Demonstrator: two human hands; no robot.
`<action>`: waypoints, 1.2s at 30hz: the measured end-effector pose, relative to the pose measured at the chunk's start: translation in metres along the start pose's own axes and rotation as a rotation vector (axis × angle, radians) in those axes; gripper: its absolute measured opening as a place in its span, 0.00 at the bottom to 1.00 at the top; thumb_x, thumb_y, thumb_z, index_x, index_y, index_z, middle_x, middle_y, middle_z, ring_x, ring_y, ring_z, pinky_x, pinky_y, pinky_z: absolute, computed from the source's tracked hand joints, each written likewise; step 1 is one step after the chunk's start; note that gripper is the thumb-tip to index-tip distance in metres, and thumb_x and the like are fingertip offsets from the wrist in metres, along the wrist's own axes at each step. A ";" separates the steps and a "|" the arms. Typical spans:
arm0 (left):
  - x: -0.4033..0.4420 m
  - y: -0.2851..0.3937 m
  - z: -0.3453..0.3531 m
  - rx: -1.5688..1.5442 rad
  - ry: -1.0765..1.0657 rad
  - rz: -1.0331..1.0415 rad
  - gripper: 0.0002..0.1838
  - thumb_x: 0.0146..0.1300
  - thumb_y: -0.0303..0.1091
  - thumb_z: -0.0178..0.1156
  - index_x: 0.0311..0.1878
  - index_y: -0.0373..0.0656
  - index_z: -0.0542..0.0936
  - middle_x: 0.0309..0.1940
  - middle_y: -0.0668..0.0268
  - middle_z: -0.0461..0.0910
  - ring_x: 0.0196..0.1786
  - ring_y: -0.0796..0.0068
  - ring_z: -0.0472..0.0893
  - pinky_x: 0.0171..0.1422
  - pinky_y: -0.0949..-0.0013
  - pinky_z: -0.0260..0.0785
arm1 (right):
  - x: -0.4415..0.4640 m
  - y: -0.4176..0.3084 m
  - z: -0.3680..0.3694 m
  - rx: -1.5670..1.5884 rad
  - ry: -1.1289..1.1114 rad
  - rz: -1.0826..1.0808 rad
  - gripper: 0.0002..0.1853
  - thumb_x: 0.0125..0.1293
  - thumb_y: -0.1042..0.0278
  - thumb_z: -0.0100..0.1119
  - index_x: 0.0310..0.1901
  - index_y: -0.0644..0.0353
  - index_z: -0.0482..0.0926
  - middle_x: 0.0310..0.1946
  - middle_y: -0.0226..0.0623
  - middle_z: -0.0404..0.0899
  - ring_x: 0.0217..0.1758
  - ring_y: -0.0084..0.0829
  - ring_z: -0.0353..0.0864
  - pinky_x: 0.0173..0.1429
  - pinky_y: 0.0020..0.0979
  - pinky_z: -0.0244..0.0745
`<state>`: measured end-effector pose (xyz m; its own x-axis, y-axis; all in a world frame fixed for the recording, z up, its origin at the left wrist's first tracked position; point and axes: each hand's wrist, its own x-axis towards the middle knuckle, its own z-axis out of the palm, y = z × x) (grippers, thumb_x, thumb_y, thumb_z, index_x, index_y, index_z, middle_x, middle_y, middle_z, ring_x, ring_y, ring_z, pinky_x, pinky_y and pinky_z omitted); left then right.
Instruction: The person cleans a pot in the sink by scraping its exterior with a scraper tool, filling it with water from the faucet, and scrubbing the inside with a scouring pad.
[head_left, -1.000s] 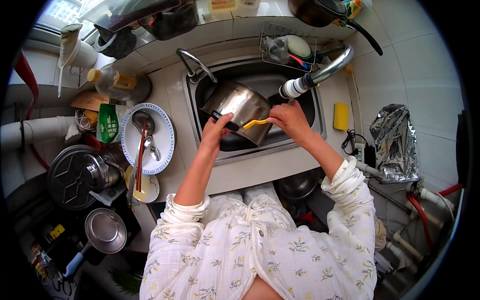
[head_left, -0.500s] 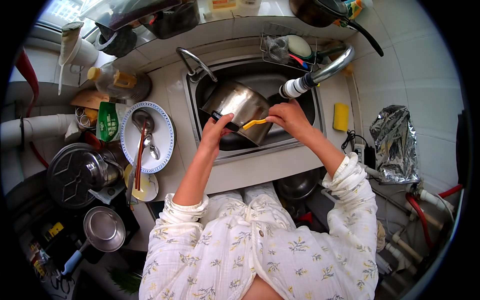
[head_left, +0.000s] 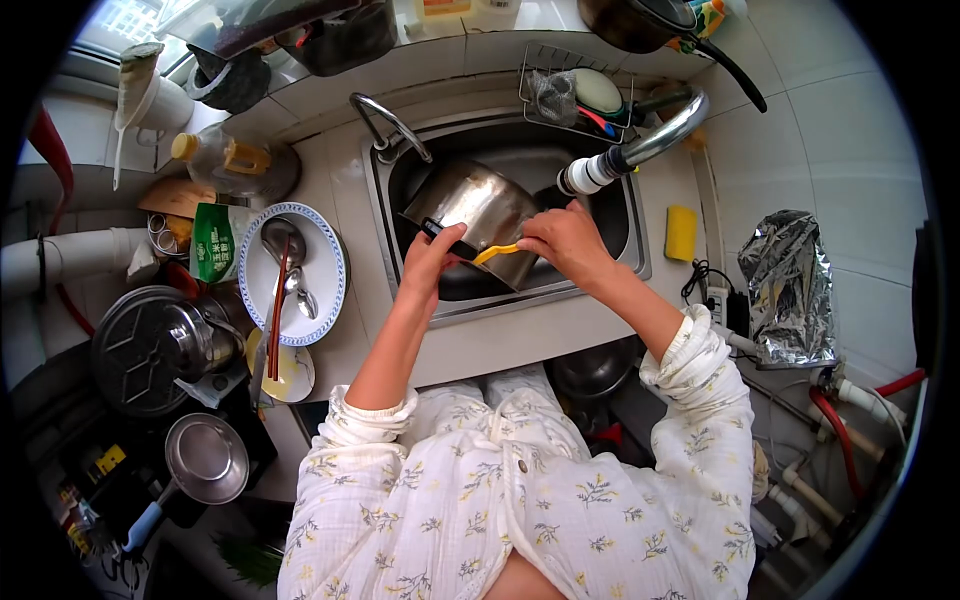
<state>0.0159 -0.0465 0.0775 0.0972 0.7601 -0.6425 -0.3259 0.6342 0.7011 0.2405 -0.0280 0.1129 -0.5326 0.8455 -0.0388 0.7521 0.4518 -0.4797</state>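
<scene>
A steel pot (head_left: 478,205) is tilted on its side over the sink (head_left: 640,235), its black handle towards me. My left hand (head_left: 428,268) is closed round that handle, thumb on top. My right hand (head_left: 568,240) pinches a yellow tool (head_left: 498,251), whose far end touches the pot's side near the handle. The tool's tip is too small to make out. Beyond my right hand, the faucet spout (head_left: 592,174) with its white end hangs over the sink.
Left of the sink stands a blue-rimmed dish (head_left: 325,310) with spoons and chopsticks, beside an oil bottle (head_left: 235,165). A wire rack (head_left: 540,60) sits behind the sink. A yellow sponge (head_left: 680,233) lies right of it. A small pan (head_left: 207,458) is at lower left.
My right hand has moved slightly left with the yellow tool, closer to the pot's handle. My left hand and the pot have hardly moved.
</scene>
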 end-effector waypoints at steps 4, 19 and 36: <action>0.001 -0.002 -0.003 0.027 -0.021 -0.006 0.23 0.50 0.46 0.67 0.42 0.41 0.73 0.32 0.69 0.76 0.32 0.81 0.74 0.41 0.76 0.64 | -0.005 0.012 -0.013 0.037 -0.046 0.094 0.10 0.59 0.57 0.59 0.30 0.55 0.76 0.24 0.30 0.76 0.31 0.34 0.74 0.41 0.34 0.58; -0.002 -0.002 -0.004 0.034 -0.004 -0.013 0.25 0.49 0.47 0.68 0.44 0.41 0.73 0.34 0.69 0.76 0.32 0.81 0.74 0.41 0.76 0.64 | -0.005 0.013 -0.003 0.042 0.056 0.013 0.12 0.59 0.57 0.59 0.26 0.56 0.74 0.21 0.31 0.73 0.28 0.36 0.73 0.40 0.36 0.58; -0.001 0.001 -0.009 0.067 -0.035 -0.005 0.22 0.48 0.45 0.67 0.41 0.41 0.74 0.34 0.69 0.76 0.37 0.81 0.73 0.41 0.76 0.64 | -0.012 -0.008 -0.001 0.042 0.026 0.061 0.11 0.59 0.57 0.59 0.27 0.54 0.75 0.22 0.32 0.76 0.28 0.39 0.74 0.39 0.39 0.59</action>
<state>0.0068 -0.0476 0.0757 0.1320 0.7604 -0.6359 -0.2619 0.6454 0.7175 0.2416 -0.0418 0.1180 -0.4760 0.8782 -0.0463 0.7656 0.3879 -0.5131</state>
